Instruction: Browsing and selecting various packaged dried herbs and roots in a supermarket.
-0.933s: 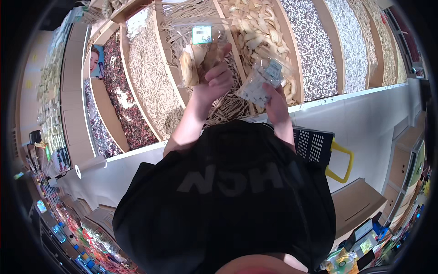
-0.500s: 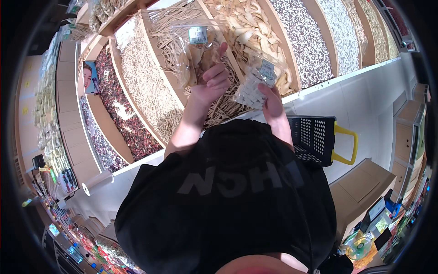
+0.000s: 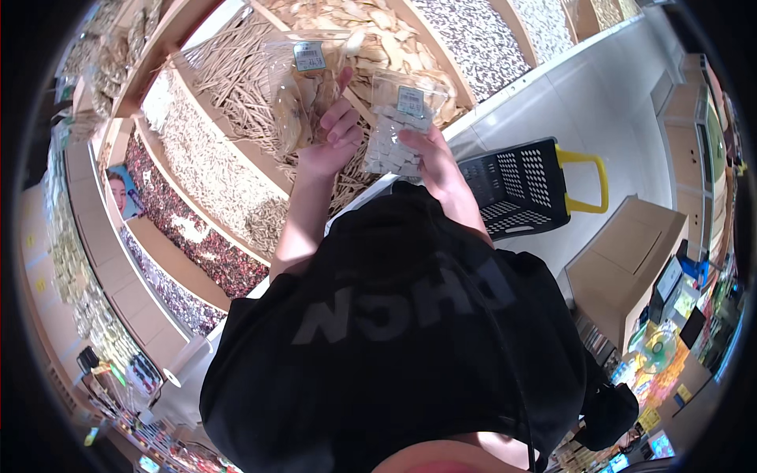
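One clear bag of tan dried pieces point(image 3: 290, 110), upper left of centre, is gripped by the curled left hand point(image 3: 335, 140), and one clear bag of white cubes point(image 3: 389, 150), upper centre, is pinched by the right hand point(image 3: 433, 155), both picked up, neither set down.

Both bags point(image 3: 388, 153) are over the bins point(image 3: 438, 51), left of the basket point(image 3: 523, 176).
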{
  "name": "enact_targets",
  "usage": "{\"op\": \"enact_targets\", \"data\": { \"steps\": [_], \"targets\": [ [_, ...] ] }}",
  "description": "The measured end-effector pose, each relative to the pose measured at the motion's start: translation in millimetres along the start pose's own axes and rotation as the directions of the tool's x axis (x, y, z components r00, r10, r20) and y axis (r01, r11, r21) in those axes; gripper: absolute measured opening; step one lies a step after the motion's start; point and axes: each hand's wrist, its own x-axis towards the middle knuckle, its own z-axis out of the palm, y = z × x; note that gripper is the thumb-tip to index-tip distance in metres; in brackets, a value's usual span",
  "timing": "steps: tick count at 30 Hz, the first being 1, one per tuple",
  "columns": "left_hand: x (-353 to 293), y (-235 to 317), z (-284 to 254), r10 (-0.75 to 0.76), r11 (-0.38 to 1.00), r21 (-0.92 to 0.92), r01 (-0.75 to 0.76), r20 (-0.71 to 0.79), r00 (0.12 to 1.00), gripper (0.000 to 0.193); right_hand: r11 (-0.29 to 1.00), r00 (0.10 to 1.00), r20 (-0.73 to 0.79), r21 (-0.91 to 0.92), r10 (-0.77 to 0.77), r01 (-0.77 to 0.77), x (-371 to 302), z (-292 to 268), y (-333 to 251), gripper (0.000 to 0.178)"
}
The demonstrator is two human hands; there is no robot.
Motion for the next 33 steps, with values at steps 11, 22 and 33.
{"op": "enact_targets", "data": {
  "steps": [11, 22, 33],
  "targets": [
    [17.0, -14.3, -2.6, -0.036, 0.999, 0.0, 0.037, -0.226, 0.974, 0.052, 0.998, 0.996, -0.07, 0.029, -0.06, 0.062, -10.8, -14.4, -15.0, 0.043],
    [42.9, -27.3, -9.7, -0.082, 0.997, 0.004, 0.083, -0.061, 0.995, 0.038, 0.992, 0.992, -0.037, 0.047, -0.119, 0.121, 5.2, -33.3, -43.7, 0.038],
    [63.7, -28.3, -6.5, -0.11, 0.994, 0.011, 0.111, -0.076, 0.991, 0.028, 0.972, 0.972, -0.025, 0.002, -0.235, 0.235, 37.1, -38.1, -61.9, 0.036]
  ]
}}
